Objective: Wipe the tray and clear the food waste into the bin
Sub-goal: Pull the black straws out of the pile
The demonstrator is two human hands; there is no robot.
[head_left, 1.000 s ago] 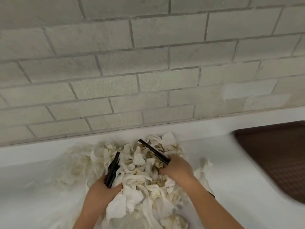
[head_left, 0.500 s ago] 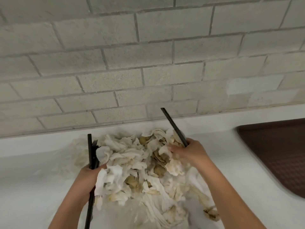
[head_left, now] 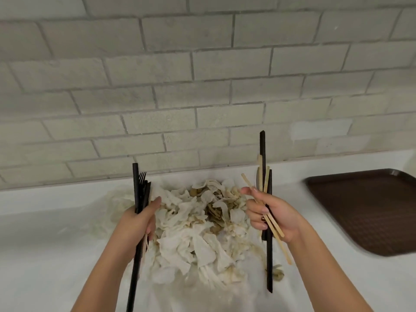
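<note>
**A:** What sits nearest?

**B:** Two forearms come in from 6 o'clock. The left hand [head_left: 137, 221], at 8 o'clock, has its grip wrapped round a bundle of black cutlery [head_left: 140, 194], with fork tines showing above the fist. The right hand [head_left: 274, 212], at 4 o'clock, has its grip closed on black straws [head_left: 269, 255] and wooden stir sticks [head_left: 260, 170], mostly upright.

**A:** And between them?

**B:** A heap of soiled paper napkins [head_left: 198, 233] with food scraps mixed in, lying on the white worktop [head_left: 45, 244].

**A:** The tray?

**B:** The brown tray [head_left: 369, 210] lies flat at 3 o'clock, well apart from the heap. Its right side is cut by the frame edge.

**A:** Open room?

**B:** There is bare worktop between heap and tray, and more toward 9 o'clock. At 12 o'clock the worktop's back edge meets a grey brick wall [head_left: 202, 86].
</note>
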